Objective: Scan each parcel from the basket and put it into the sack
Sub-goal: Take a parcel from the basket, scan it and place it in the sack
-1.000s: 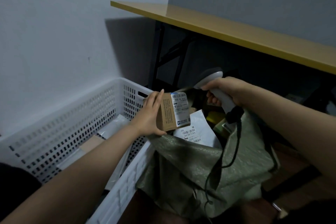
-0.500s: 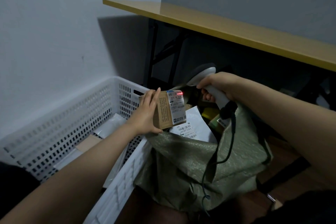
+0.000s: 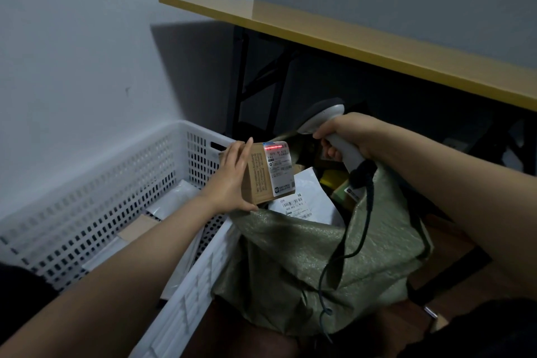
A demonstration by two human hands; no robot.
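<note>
My left hand [image 3: 229, 180] grips a small brown cardboard parcel [image 3: 261, 174] above the near rim of the open green sack [image 3: 305, 264]. Its white label faces right, and a red scan line glows across the label's top. My right hand [image 3: 345, 136] holds a grey handheld scanner [image 3: 322, 116] by its handle, with the head aimed at the label. The scanner's black cable hangs down over the sack's front. A white envelope [image 3: 308, 200] with barcodes and several other parcels lie inside the sack. The white perforated basket [image 3: 96, 192] stands at the left and holds flat parcels.
A yellow-edged tabletop [image 3: 363, 41] on black legs overhangs the sack at the back and right. A pale wall closes off the left behind the basket. The brown floor [image 3: 453, 267] shows to the right of the sack.
A red scan line has lit up on the parcel's label. Both hands and the parcel stay almost in place over the sack.
</note>
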